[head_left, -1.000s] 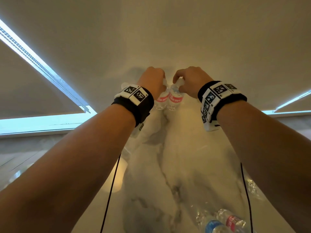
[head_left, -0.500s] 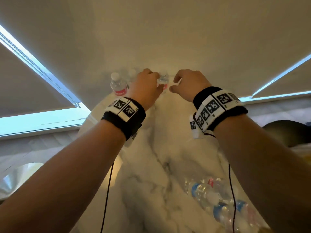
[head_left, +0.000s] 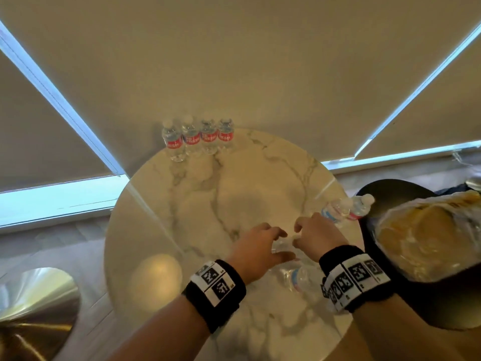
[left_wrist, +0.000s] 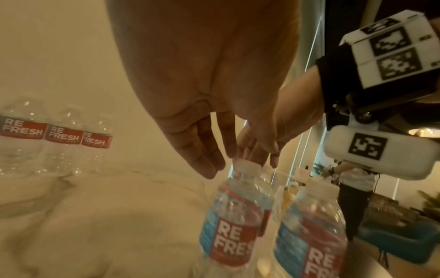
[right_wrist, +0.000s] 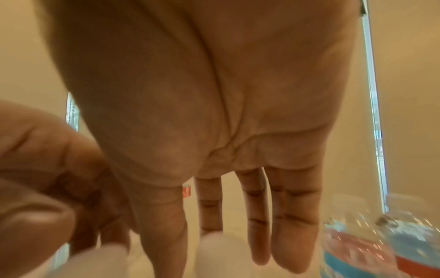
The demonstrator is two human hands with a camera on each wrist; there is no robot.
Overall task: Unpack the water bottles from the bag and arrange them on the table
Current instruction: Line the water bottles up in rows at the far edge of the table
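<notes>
Several clear water bottles with red labels stand in a row [head_left: 199, 138] at the far edge of the round marble table [head_left: 197, 204]; the left wrist view shows that row [left_wrist: 63, 135] too. Near the front, my left hand [head_left: 270, 241] and right hand [head_left: 305, 230] hover side by side over more bottles [head_left: 295, 276]. The left fingers [left_wrist: 202, 150] hang straight just above a bottle cap [left_wrist: 245, 166], and a second bottle [left_wrist: 309, 237] stands beside it. The right fingers [right_wrist: 257, 216] are straight too, holding nothing. Two more bottles [head_left: 338, 209] sit at the table's right edge.
A crumpled clear and yellow plastic bag [head_left: 426, 238] lies on a dark chair [head_left: 390, 191] right of the table. A gold round stool [head_left: 33, 298] stands at the lower left. Beige blinds hang behind the table. A person [left_wrist: 352, 188] stands far off in the left wrist view.
Both hands let go of the bottles set in the far row and drew back toward me, to the bottles at the table's near right.
</notes>
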